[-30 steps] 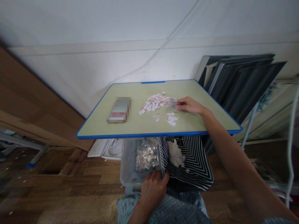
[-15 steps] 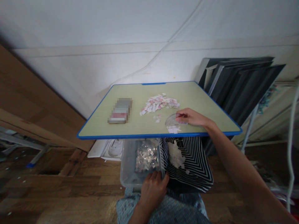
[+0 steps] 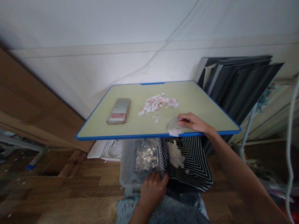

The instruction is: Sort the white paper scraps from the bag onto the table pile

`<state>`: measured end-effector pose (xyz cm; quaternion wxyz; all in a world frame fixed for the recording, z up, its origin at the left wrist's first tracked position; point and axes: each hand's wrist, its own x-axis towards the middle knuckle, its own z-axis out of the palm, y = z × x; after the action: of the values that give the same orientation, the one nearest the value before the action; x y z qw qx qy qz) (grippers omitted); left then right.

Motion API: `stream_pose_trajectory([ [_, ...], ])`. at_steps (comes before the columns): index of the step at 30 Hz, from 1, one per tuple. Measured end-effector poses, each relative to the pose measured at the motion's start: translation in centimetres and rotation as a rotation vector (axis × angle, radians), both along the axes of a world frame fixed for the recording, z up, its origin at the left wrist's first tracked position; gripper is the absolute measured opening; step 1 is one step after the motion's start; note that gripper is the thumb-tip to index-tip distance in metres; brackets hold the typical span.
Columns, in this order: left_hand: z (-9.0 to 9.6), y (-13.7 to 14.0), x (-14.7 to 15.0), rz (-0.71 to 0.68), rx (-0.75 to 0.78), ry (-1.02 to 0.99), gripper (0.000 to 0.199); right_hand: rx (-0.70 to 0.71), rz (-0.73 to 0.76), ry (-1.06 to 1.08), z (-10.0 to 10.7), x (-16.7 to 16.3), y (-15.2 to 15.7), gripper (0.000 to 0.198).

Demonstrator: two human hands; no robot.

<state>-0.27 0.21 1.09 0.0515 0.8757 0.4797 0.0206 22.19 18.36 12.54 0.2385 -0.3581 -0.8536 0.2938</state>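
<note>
My right hand (image 3: 194, 122) is closed on a clear protractor (image 3: 172, 123) at the front of the yellow-green table (image 3: 130, 130). Against the protractor's curved side, paper scraps (image 3: 174, 133) lie at the blue front edge, partly over it. Farther back is a larger pile of white and pink paper scraps (image 3: 158, 103), with a few small bits (image 3: 156, 118) in front of it. Down by my lap, my left hand (image 3: 153, 188) grips the near right rim of a clear plastic bin (image 3: 126, 166). Shiny little pieces (image 3: 146, 158) lie inside the bin.
Paper scraps (image 3: 175, 155) rest on a black-and-white striped cloth (image 3: 197, 160) beside the bin, below the table edge. A blurred-out phone-like object (image 3: 119, 111) lies on the table's left. Dark panels (image 3: 235, 77) lean at the right; a cardboard sheet (image 3: 35, 102) stands at the left.
My right hand and the protractor have moved slightly toward the front edge, pulling the scraps there partly over it. My left hand stays on the bin rim.
</note>
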Motion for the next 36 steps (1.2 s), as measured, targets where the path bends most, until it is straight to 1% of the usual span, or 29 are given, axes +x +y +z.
stream_pose_trajectory([
  [9, -0.08, -0.06, 0.00, 0.003, -0.001, 0.002, 0.042, 0.018, 0.041, -0.013, 0.24, 0.10, -0.30, 0.027],
  [16, 0.08, -0.03, 0.02, 0.009, -0.011, 0.002, 0.039, 0.003, 0.032, -0.004, 0.35, 0.02, -0.41, 0.026],
  [23, 0.01, -0.07, 0.00, 0.009, 0.005, 0.003, 0.039, 0.025, -0.081, -0.018, 0.13, -0.01, -0.21, 0.025],
  [31, 0.38, 0.00, 0.04, 0.001, 0.007, 0.017, 0.039, 0.032, -0.101, -0.020, 0.47, -0.28, -0.45, 0.026],
  [34, 0.28, 0.03, 0.05, -0.003, 0.011, 0.014, 0.039, 0.066, -0.122, -0.004, 0.44, -0.31, -0.47, 0.026],
  [36, 0.14, 0.02, 0.05, -0.003, 0.017, 0.008, 0.041, 0.101, -0.172, 0.015, 0.25, -0.25, -0.31, 0.025],
])
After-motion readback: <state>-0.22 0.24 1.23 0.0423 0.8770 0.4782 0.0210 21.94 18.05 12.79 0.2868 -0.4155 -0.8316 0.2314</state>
